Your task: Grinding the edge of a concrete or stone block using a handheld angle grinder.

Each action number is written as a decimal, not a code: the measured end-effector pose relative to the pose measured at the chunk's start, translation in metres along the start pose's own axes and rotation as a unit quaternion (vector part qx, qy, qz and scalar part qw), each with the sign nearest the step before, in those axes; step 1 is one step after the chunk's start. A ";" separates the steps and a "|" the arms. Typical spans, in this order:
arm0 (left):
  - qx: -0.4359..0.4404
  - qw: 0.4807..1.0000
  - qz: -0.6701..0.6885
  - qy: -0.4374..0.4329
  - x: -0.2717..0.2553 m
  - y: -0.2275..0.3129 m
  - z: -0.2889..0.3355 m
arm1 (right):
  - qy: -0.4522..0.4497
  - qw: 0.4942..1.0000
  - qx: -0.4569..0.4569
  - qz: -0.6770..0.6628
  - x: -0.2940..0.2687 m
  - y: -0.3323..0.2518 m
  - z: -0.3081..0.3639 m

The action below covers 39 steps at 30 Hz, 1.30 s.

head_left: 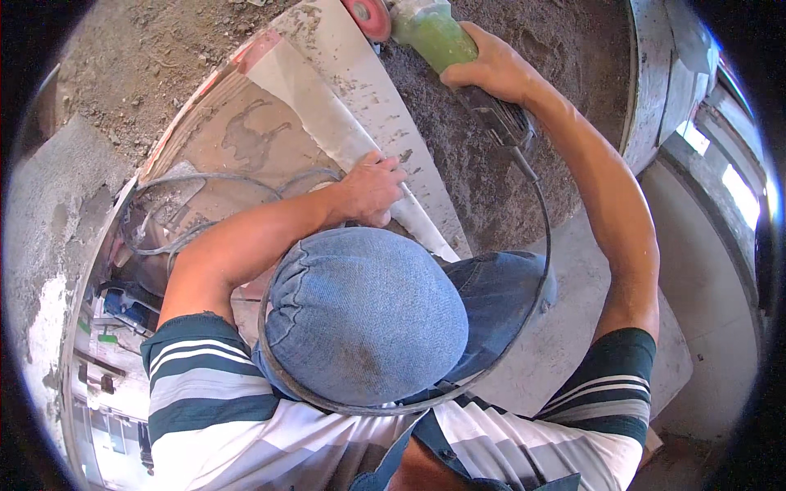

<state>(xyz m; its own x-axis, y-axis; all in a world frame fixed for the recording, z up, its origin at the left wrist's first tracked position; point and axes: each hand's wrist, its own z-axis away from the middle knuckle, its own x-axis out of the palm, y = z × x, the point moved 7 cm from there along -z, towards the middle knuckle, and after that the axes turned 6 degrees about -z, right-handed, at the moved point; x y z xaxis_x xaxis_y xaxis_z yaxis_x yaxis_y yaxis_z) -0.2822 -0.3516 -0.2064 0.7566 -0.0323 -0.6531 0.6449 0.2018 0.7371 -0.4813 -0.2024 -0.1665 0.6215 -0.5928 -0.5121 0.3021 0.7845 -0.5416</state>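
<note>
My right hand (pixel 501 69) is wrapped round the green body of an angle grinder (pixel 438 41) at the top of the view. The grinder's red disc (pixel 368 16) is at the end of a long pale slab (pixel 360 61), partly cut off by the frame. My left hand (pixel 371 190) is closed over the edge of a narrow whitish strip (pixel 315 106) lying along the slab; its fingertips curl over the edge. A black power cable (pixel 544 221) runs from the grinder down over my denim-covered leg (pixel 377 311).
Stacked brownish tiles or boards (pixel 246 135) lie left of the strip, with a loose grey cable (pixel 196 176) across them. Loose soil (pixel 139 74) spreads at the far left and beyond the slab. A pale wall (pixel 696 270) rises at the right. A blue tool (pixel 127 307) sits at the lower left.
</note>
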 end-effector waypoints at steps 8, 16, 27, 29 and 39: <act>0.010 1.000 0.014 0.014 -0.002 0.000 0.001 | 0.002 1.000 -0.010 -0.008 -0.002 -0.005 -0.011; 0.010 1.000 0.012 0.023 -0.002 -0.001 0.000 | -0.017 1.000 -0.004 0.001 -0.002 -0.011 -0.018; 0.010 1.000 -0.016 0.013 0.000 0.000 -0.001 | 0.002 0.999 -0.029 -0.040 -0.020 -0.019 -0.017; 0.008 1.000 0.005 0.008 0.001 -0.001 -0.001 | 0.029 0.996 -0.032 -0.078 -0.033 -0.014 0.006; -0.011 0.998 -0.020 0.063 -0.038 -0.022 -0.020 | 0.242 0.965 0.034 -0.098 -0.094 0.049 0.193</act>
<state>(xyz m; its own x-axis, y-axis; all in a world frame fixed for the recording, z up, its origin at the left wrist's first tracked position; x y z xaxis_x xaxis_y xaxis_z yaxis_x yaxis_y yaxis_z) -0.3272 -0.3356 -0.2016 0.7103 0.0827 -0.6991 0.6701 0.2246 0.7074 -0.3854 -0.0731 -0.0160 0.1417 -0.7340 -0.6643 0.4362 0.6487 -0.6237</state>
